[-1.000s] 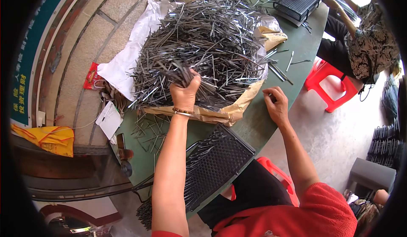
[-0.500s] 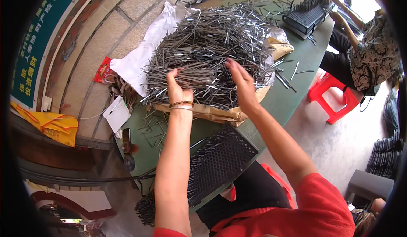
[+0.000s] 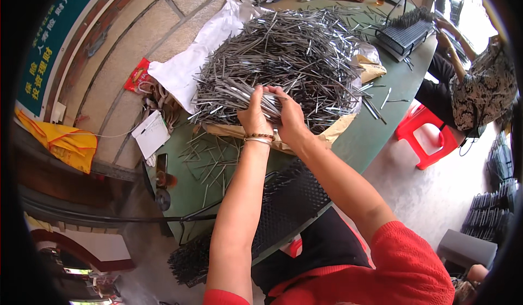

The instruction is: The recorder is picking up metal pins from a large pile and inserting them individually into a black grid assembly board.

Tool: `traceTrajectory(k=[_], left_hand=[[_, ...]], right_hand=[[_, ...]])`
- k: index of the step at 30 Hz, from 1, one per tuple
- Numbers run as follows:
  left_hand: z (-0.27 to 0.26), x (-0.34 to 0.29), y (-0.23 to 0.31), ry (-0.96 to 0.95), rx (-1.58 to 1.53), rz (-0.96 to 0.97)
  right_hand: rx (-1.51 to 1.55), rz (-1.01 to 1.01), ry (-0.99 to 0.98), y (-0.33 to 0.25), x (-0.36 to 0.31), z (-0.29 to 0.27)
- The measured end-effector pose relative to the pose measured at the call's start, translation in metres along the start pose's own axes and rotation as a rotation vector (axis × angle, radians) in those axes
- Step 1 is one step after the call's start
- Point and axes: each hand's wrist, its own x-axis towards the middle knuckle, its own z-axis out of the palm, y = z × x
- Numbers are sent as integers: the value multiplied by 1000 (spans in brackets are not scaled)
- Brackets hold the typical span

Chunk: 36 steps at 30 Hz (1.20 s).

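Note:
A large heap of thin grey metal rods lies on brown paper and white sheeting on the green table. At the heap's near edge, my left hand is closed round a bundle of metal rods, which sticks out to its left. My right hand presses against the bundle's right end, its fingers meeting those of the left hand. The palms and some fingertips are hidden. Below my forearms sits a black perforated rack, with many rods standing in its left part.
Loose rods lie on the green table. A phone and a cup of brown drink stand at its left edge. Far right, another person works at a second rack, near a red stool.
My right hand has moved left and joined my left hand at the rod bundle. Both hands were apart before, the right one with fingers stretched out.

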Motion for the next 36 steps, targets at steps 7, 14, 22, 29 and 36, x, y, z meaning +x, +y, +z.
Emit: traceTrajectory(k=[7,14,22,29,36], left_hand=[[-1,-34,22,-38,10,118],[-16,-117,57,-152,417,220],[-80,-277,85,-93,339,-252],[-134,-346,94,-180,170,-690],[-136,-361,97,-267,195,-664]], right_hand=[[287,-32,-60,4,-29,7],[11,15,-18,23,-135,-3],[-272,127,-106,50,-296,-96],[-971,317,-456,5,-269,-106],[-1115,309,-944,18,-222,-44]])
